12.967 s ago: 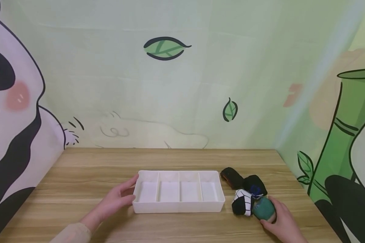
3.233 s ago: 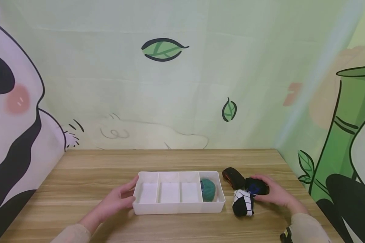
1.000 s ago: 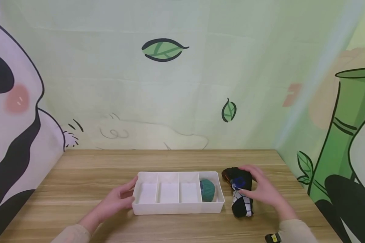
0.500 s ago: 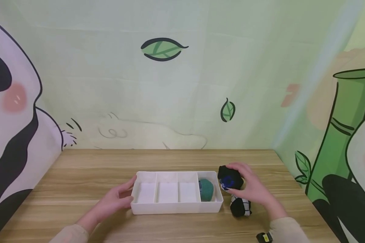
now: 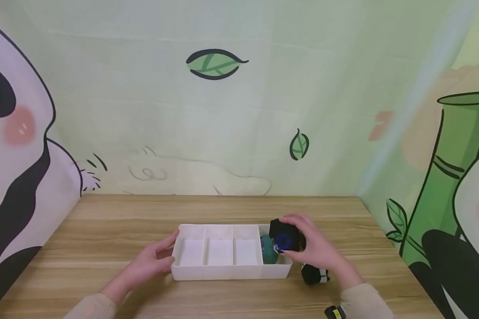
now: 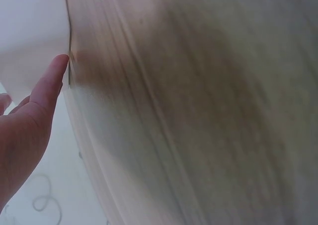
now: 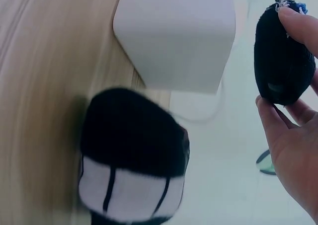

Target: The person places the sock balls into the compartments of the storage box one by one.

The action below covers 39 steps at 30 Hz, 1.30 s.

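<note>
A white four-compartment box (image 5: 231, 273) stands on the table. My left hand (image 5: 148, 265) touches its left end with fingers and thumb spread; the left wrist view shows a straight finger against the wall. My right hand (image 5: 317, 248) pinches a rolled black sock with a blue pattern (image 5: 284, 235), held over the box's right end. A rolled teal sock (image 5: 268, 250) lies in the rightmost compartment, partly covered by the black one. Right of the box lies a rolled black-and-white sock (image 7: 131, 150), partly hidden by my right hand in the head view.
A dark rolled sock (image 5: 302, 241) on the table is mostly hidden behind my right hand. Wooden tabletop (image 5: 135, 212) surrounds the box. Behind it hangs a printed backdrop (image 5: 239, 133) with panda, leaf and bamboo drawings.
The teal sock went from the table into the rightmost compartment. My right hand took the black sock with the blue pattern and carried it left over the box. My left hand stays at the box.
</note>
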Motion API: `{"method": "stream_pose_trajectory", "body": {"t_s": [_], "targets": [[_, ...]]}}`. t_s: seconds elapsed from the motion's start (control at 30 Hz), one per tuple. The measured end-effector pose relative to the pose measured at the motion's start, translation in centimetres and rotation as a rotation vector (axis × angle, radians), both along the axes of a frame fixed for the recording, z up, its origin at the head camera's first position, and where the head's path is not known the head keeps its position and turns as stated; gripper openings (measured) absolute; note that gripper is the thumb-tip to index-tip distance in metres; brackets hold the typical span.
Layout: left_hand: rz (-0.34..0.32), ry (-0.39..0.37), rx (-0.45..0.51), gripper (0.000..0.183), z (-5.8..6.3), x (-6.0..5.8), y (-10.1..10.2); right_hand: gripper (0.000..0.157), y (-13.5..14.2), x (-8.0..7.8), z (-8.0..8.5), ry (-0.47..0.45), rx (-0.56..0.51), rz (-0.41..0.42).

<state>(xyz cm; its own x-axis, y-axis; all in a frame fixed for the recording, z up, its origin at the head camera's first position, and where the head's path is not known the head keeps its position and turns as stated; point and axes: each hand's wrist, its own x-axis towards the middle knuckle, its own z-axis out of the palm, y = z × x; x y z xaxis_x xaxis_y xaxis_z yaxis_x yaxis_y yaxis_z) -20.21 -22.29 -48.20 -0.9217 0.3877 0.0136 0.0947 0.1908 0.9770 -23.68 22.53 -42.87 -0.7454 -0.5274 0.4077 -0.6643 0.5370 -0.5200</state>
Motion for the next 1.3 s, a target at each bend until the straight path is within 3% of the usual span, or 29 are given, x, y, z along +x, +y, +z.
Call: {"method": "stream_pose_trajectory", "body": {"t_s": [0.6,1.03,1.3], "targets": [[-0.010,0.006,0.001,0.074,0.1,0.0,0.1,0.075,-3.9,-0.1,-0.7,0.082,0.004,0.090],[-0.004,0.010,-0.015,0.074,0.2,0.1,0.1,0.075,-6.1,-0.2,-1.4,0.058,-0.033,0.104],[-0.007,0.010,-0.019,0.073,0.3,0.2,0.1,0.073,-7.2,-0.3,-1.6,-0.021,-0.016,0.074]]}}
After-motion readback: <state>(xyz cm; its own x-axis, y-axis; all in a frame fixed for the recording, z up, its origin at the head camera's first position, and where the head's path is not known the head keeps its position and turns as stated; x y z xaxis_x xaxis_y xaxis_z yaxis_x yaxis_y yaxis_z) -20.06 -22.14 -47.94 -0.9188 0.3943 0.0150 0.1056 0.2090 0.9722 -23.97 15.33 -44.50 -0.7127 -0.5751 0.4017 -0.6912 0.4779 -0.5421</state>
